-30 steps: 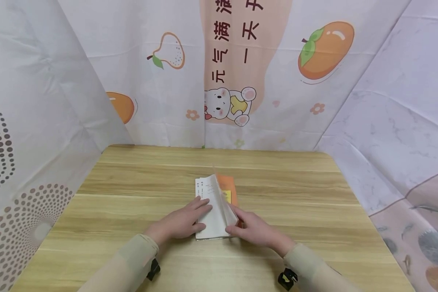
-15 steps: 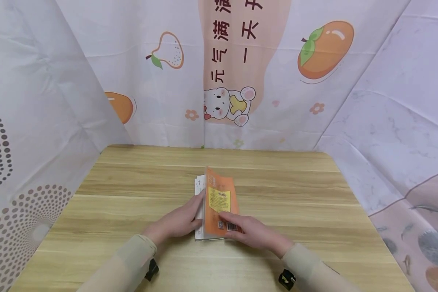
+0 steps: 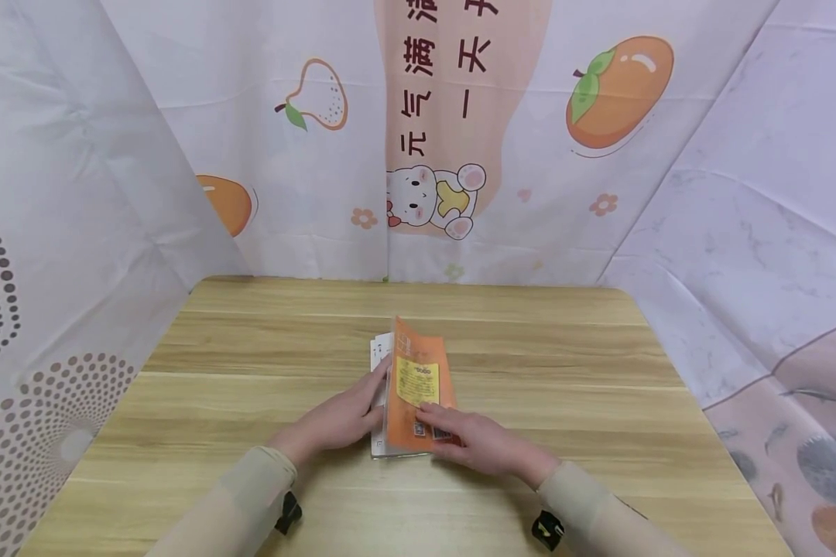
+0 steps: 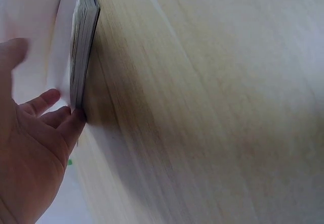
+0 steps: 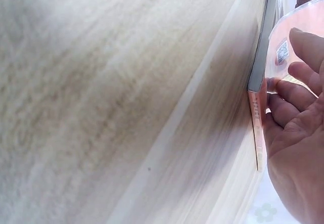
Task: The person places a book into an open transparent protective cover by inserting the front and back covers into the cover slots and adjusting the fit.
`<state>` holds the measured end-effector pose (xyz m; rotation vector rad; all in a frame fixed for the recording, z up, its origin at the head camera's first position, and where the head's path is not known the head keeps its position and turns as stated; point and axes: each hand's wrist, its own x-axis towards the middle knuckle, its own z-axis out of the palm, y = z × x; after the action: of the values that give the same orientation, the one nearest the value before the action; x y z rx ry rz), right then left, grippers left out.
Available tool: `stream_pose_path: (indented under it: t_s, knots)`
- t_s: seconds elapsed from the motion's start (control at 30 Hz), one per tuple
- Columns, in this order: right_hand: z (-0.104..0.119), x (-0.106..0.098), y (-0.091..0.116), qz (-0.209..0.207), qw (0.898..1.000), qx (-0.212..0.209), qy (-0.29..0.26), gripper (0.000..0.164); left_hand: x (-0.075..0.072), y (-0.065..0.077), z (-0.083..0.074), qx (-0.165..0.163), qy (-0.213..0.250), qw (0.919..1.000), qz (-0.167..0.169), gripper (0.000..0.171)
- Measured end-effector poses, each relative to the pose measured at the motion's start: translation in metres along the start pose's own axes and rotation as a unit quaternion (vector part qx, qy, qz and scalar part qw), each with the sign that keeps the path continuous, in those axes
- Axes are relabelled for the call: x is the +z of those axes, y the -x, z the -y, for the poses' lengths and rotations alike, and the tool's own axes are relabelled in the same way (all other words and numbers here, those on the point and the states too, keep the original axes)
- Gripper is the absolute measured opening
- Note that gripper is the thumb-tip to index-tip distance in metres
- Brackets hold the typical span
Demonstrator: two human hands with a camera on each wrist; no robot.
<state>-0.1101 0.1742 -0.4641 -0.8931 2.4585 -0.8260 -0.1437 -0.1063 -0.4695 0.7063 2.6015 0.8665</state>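
Observation:
A book with an orange cover (image 3: pixel 406 424) and a yellow label (image 3: pixel 418 383) lies on the wooden table in the head view. Its cover stands partly raised along the left side, baring white pages (image 3: pixel 379 356) beneath. My left hand (image 3: pixel 341 416) is at that side, some fingertips hidden behind the cover. In the left wrist view its fingers touch the corner of the page block (image 4: pixel 85 47), the thumb apart. My right hand (image 3: pixel 484 442) rests its fingers on the cover's lower right, near the spine (image 5: pixel 256 120) seen in the right wrist view.
The wooden table (image 3: pixel 265 333) extends around the book on all sides. A printed curtain (image 3: pixel 279 193) hangs behind its far edge, with more cloth at left and right. A black wrist device (image 3: pixel 547 531) hangs under each sleeve.
A white page was being turned at first; the orange cover has since come over leftward on top. My right hand moved from the page edge onto the cover, my left fingers behind it.

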Motion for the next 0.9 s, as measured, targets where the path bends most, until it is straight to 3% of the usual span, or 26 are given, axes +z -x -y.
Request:
stream_pose_path:
  t_s: [0.13, 0.33, 0.9]
  knots:
    - [-0.0005, 0.0007, 0.0002, 0.008, 1.0, -0.014, 0.02, 0.06, -0.0024, 0.0015, 0.0002, -0.014, 0.044, 0.9989, -0.001, 0.07]
    - [-0.001, 0.0023, -0.0001, 0.022, 0.999, -0.012, 0.039, 0.06, -0.0057, 0.003, 0.0015, -0.023, 0.079, 0.9966, -0.004, 0.071]
    - [0.0015, 0.0008, 0.0024, 0.027, 0.999, -0.017, 0.031, 0.056, -0.006, 0.0016, 0.0077, -0.018, 0.056, 0.9983, -0.005, 0.076]
